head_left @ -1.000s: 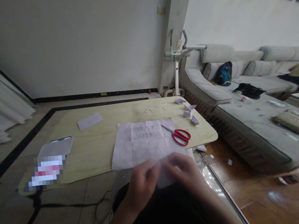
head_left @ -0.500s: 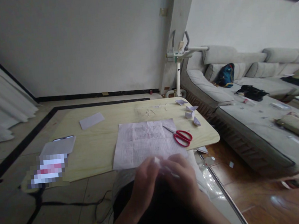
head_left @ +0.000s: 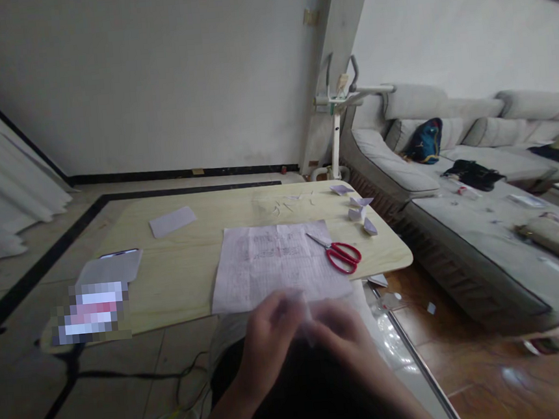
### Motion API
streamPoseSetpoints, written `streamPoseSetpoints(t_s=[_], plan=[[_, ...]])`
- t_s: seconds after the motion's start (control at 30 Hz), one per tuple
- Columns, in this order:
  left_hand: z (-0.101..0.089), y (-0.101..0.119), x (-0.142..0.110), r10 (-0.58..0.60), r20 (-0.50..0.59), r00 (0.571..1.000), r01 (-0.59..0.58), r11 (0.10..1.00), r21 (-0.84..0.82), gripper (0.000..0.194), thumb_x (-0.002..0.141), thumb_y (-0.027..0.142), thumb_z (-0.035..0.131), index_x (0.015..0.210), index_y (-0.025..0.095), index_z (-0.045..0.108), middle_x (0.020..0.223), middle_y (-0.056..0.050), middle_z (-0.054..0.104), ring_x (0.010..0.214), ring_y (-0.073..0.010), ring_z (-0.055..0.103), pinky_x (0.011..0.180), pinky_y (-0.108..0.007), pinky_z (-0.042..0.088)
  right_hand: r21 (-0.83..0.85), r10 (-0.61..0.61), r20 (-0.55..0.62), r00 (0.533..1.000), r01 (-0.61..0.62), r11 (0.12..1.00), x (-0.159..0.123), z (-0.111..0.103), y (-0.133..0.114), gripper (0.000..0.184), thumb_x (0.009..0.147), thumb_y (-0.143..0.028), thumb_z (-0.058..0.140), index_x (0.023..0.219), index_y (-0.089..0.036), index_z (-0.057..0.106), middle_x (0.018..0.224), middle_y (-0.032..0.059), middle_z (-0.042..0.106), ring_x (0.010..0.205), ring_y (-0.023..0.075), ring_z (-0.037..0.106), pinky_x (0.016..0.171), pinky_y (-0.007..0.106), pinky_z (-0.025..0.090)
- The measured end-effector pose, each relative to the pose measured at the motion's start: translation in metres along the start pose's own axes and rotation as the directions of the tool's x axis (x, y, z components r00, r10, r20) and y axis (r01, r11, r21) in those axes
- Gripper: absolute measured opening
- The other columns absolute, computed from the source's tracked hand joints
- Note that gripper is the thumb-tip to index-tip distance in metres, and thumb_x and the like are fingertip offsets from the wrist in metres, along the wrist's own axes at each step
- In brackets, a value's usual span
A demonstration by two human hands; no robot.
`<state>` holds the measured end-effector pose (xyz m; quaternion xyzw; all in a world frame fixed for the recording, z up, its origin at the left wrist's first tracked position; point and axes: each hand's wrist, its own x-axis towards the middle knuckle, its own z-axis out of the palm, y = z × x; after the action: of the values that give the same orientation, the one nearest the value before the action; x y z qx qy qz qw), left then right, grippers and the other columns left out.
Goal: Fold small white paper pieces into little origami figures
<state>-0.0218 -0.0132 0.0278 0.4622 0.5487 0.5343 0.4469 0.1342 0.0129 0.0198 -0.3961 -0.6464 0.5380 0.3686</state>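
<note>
Close together above my lap, my left hand [head_left: 274, 324] and my right hand [head_left: 337, 325] are both closed on one small piece of white paper [head_left: 309, 321]. The paper is blurred and mostly covered by my fingers, so its shape is unclear. Just beyond my hands lies a creased sheet of paper [head_left: 265, 272] with faint printed lines, at the near edge of the table. Red-handled scissors [head_left: 343, 257] rest partly on its right side, blades pointing away to the left. Several small folded paper pieces [head_left: 358, 214] sit at the table's right end.
The pale wooden table [head_left: 182, 280] carries a white paper rectangle [head_left: 173, 221], thin paper strips [head_left: 284, 206] and, at its left end, a lit phone-like screen [head_left: 92, 310]. A grey sofa [head_left: 472, 238] stands to the right. Cables [head_left: 138, 380] run across the floor at left.
The paper between my fingers has turned more upright, and my hands have shifted slightly around it. The view has moved a little; the things on the table stay where they were.
</note>
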Motion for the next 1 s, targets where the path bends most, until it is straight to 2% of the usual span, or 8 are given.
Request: streamPoseSetpoints(t_s=[0.1,0.2,0.37,0.53,0.67,0.8,1.0], plan=[[0.002,-0.001,-0.003,-0.001,-0.022,1.000,0.002,0.999,0.037,0.023,0.086,0.037,0.061,0.074,0.018,0.066,0.064,0.003,0.062,0.062,-0.0136,0.059,0.055,-0.020,0.047,-0.026,-0.026,-0.081,0.996,0.024,0.999,-0.001,-0.004,-0.005,0.015,0.081,-0.032,0.067,0.075,-0.018,0.065,0.070,0.0015,0.065,0.067,0.0169,0.060,0.062,0.026,0.047],[0.001,0.002,-0.006,0.073,0.037,0.997,-0.077,0.987,0.140,0.030,0.090,0.035,0.057,0.065,0.018,0.061,0.058,0.004,0.056,0.057,-0.0122,0.053,0.052,-0.019,0.041,-0.051,-0.096,-0.150,0.984,0.089,0.995,-0.001,-0.009,-0.013,0.012,0.083,-0.030,0.064,0.084,-0.019,0.067,0.078,0.0023,0.067,0.075,0.0181,0.062,0.068,0.028,0.047],[0.002,0.006,-0.009,0.173,0.139,0.975,-0.202,0.953,0.227,0.032,0.095,0.030,0.051,0.067,0.018,0.060,0.060,0.003,0.058,0.058,-0.0126,0.054,0.055,-0.020,0.041,-0.067,-0.120,-0.114,0.986,0.113,0.991,-0.001,-0.010,-0.024,0.012,0.085,-0.028,0.065,0.077,-0.019,0.068,0.072,0.0011,0.063,0.069,0.0167,0.058,0.064,0.027,0.045],[0.003,0.007,-0.011,0.159,0.158,0.975,-0.195,0.948,0.253,0.033,0.097,0.030,0.048,0.070,0.018,0.061,0.065,0.001,0.062,0.063,-0.0149,0.059,0.059,-0.022,0.044,-0.111,-0.226,-0.169,0.959,0.209,0.972,-0.002,-0.006,-0.020,0.007,0.083,-0.023,0.067,0.076,-0.020,0.067,0.073,0.0010,0.060,0.070,0.0172,0.056,0.064,0.029,0.045],[0.004,0.007,-0.012,0.147,0.163,0.976,-0.182,0.957,0.226,0.027,0.095,0.030,0.052,0.076,0.019,0.067,0.069,0.001,0.067,0.065,-0.0152,0.062,0.061,-0.021,0.047,-0.060,-0.198,-0.203,0.959,0.190,0.980,-0.003,-0.006,-0.021,0.010,0.082,-0.022,0.067,0.073,-0.020,0.065,0.070,0.0001,0.058,0.067,0.0164,0.054,0.062,0.028,0.043],[0.005,0.004,-0.012,0.122,0.123,0.985,-0.144,0.972,0.184,0.019,0.093,0.029,0.057,0.086,0.021,0.073,0.077,0.001,0.074,0.070,-0.0148,0.066,0.064,-0.020,0.049,-0.006,-0.131,-0.200,0.971,0.133,0.991,-0.004,-0.006,-0.024,0.013,0.082,-0.024,0.066,0.071,-0.019,0.063,0.068,-0.0005,0.057,0.065,0.0154,0.053,0.059,0.027,0.042],[0.004,0.004,-0.011,0.156,0.124,0.980,-0.178,0.965,0.194,0.018,0.092,0.030,0.060,0.084,0.021,0.074,0.075,0.001,0.075,0.071,-0.0156,0.068,0.065,-0.021,0.051,0.007,-0.110,-0.184,0.977,0.114,0.994,-0.004,-0.005,-0.022,0.014,0.082,-0.028,0.068,0.072,-0.019,0.064,0.067,-0.0008,0.058,0.065,0.0150,0.054,0.060,0.026,0.043]])
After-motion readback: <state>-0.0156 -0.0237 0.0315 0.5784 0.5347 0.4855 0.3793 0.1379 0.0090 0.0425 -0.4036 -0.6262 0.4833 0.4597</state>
